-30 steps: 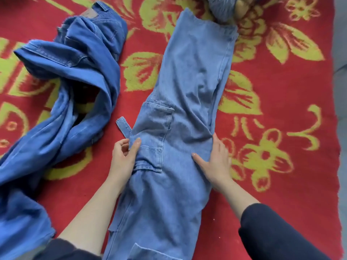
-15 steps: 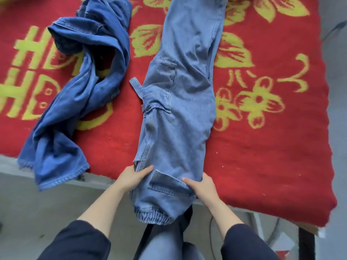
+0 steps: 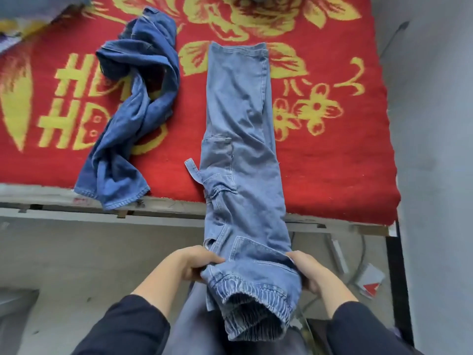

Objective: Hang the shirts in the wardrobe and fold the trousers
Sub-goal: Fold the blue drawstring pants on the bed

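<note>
A red blanket (image 3: 332, 175) with yellow flowers and letters covers the bed, filling the view from 9 o'clock through 12 to 3. Its near edge, with the pale bed frame (image 3: 166, 213) under it, crosses the middle. Below that, from 7 to 9 o'clock, lies the grey concrete floor (image 3: 76, 265).

The light-blue cargo jeans (image 3: 243, 149) lie folded lengthwise, one leg on the other, in a long strip from the waistband at 12 o'clock down to 6. The upper part rests flat on the blanket, while the lower part passes over the bed edge and is held up off the floor. The dark-blue jeans (image 3: 133, 119) lie twisted in a heap at 10 o'clock, well apart from the light pair, with one hem hanging just over the bed edge.

The left hand (image 3: 194, 265) grips the left edge of the light-blue legs just above the hem, thumb on top and fingers curled beneath. The right hand (image 3: 304, 270) grips the right edge at the same height, fingers wrapped under the cloth. Both arms wear dark sleeves.

The elastic cuff (image 3: 256, 301) gapes open toward the camera at 6 o'clock. A small denim strap (image 3: 193, 170) sticks out from the left side pocket, lying on the blanket.
</note>
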`<state>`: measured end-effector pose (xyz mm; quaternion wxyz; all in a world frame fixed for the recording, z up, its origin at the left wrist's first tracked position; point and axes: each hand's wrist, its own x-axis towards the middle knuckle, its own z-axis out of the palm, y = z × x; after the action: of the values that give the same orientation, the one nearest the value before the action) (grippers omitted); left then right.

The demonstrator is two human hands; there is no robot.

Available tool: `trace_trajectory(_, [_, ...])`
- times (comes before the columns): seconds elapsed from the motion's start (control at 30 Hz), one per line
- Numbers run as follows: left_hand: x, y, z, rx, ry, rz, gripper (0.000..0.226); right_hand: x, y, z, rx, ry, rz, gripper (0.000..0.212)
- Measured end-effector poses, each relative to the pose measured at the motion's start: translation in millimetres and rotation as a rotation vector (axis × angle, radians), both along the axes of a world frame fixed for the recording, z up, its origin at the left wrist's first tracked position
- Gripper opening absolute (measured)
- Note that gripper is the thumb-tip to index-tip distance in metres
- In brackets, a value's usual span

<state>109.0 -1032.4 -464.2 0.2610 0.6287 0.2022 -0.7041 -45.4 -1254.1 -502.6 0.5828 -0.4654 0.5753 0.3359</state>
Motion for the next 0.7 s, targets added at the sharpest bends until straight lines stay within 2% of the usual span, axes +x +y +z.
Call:
trace_trajectory(0.13, [43.9, -15.2, 23.2, -0.088, -0.144, 0.100, 0.016, 50.0, -26.4, 29.3, -0.099, -0.138, -0.176, 0.014])
trace_trajectory(0.2, [77.3, -29.1, 34.0, -0.138, -0.235, 0.310, 0.018, 87.7, -45.0, 44.8, -0.124, -0.239, -0.286, 0.017])
trace_trajectory(0.23, [93.8, -36.6, 41.5, -0.179, -0.239, 0.452, 0.011, 106.8, -53.8, 51.2, -0.111, -0.289, -0.354, 0.021])
trace_trajectory(0.3, [126.2, -51.4, 50.9, -0.247, -0.220, 0.723, 0.030, 145.2, -69.2, 64.8, -0.089, -0.386, -0.495, 0.026])
trace_trajectory(0.37, [158.4, -68.6, 50.9, -0.307, -0.207, 0.879, 0.049, 182.9, -82.3, 74.9, -0.074, -0.466, -0.583, 0.026])
trace_trajectory(0.4, [174.1, -78.0, 47.6, -0.344, -0.200, 0.910, 0.048, 200.9, -88.6, 75.9, -0.062, -0.497, -0.584, 0.026])
trace_trajectory(0.47, [209.5, -99.3, 40.9, -0.398, -0.191, 0.969, 0.029, 239.7, -100.0, 72.9, -0.044, -0.548, -0.521, 0.032])
trace_trajectory(0.53, [248.7, -117.4, 30.0, -0.367, -0.246, 0.974, 0.016, 278.5, -111.8, 63.3, -0.109, -0.591, -0.427, 0.031])
trace_trajectory(0.6, [285.2, -134.8, 22.0, -0.316, -0.304, 0.913, 0.015, 315.0, -123.3, 55.1, -0.234, -0.621, -0.356, 0.019])
trace_trajectory(0.7, [333.6, -161.3, 19.2, -0.305, -0.349, 0.859, 0.017, 361.9, -141.3, 47.0, -0.314, -0.647, -0.376, 0.007])
